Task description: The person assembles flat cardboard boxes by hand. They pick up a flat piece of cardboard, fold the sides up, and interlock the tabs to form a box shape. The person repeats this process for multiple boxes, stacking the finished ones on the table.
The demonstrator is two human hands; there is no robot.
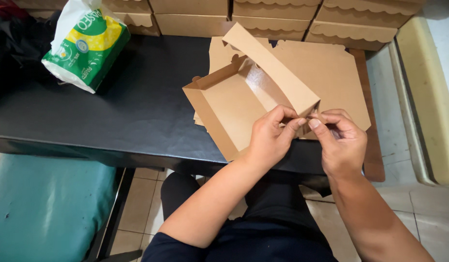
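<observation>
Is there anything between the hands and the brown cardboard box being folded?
Nothing visible. The left hand and right hand already pinch the near corner of the cardboard box, directly touching it.

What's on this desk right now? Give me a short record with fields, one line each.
Left hand: pinches the near corner of a half-folded brown cardboard box
Right hand: pinches the same corner from the other side
Under the box: flat brown cardboard blanks
Surface: black tabletop
Far left: green, yellow and white soft tissue pack
Back edge: row of folded brown boxes with scalloped flaps
Lower left: teal seat cushion
</observation>
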